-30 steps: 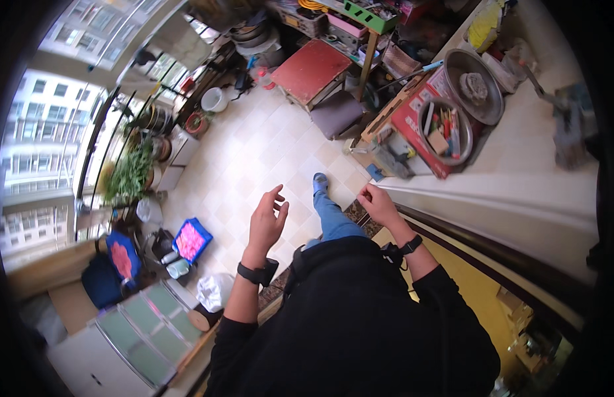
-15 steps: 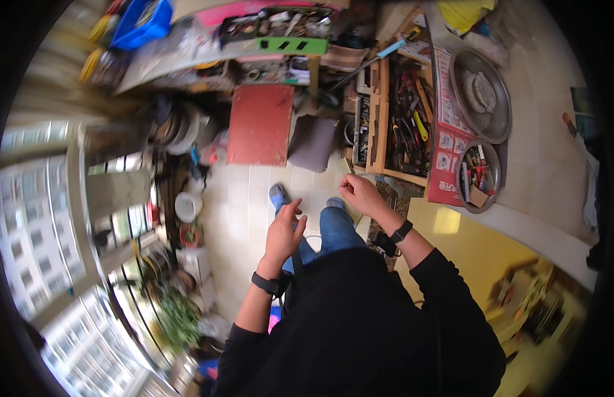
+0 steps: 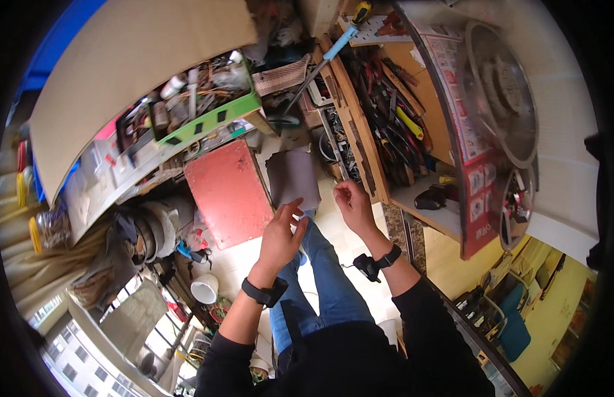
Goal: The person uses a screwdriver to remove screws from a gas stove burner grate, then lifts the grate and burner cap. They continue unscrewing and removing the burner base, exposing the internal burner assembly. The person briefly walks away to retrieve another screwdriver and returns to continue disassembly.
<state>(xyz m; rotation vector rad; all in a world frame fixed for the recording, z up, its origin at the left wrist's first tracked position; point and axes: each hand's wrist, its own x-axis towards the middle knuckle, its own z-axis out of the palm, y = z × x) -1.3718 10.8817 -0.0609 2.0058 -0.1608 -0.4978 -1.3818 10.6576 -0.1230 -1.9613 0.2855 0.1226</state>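
My left hand [image 3: 278, 233] hangs in front of my jeans with its fingers spread and nothing in it. To its right, my right hand [image 3: 355, 208] is held with the fingers curled in, and nothing shows in its grip. Both wrists wear black bands with small black devices. Beyond the hands stand a low red-topped stool or box [image 3: 227, 192] and, beside it, a dark grey flat-topped one [image 3: 292, 177]. Neither hand touches them. An open wooden compartment beyond my right hand holds many hand tools, among them a yellow-handled tool [image 3: 409, 124].
A bench at the far left carries a green-edged tray [image 3: 214, 120] crammed with small parts. A long tool with a light blue handle [image 3: 340, 44] leans by the wooden frame. Metal basins [image 3: 533, 142] rest on the right-hand counter. A white bucket [image 3: 204, 289] stands on the floor at left.
The view has swung, so the bench and tool compartment appear larger and nearer. My legs show further forward. Both hands keep much the same pose, the right one slightly lower in view.
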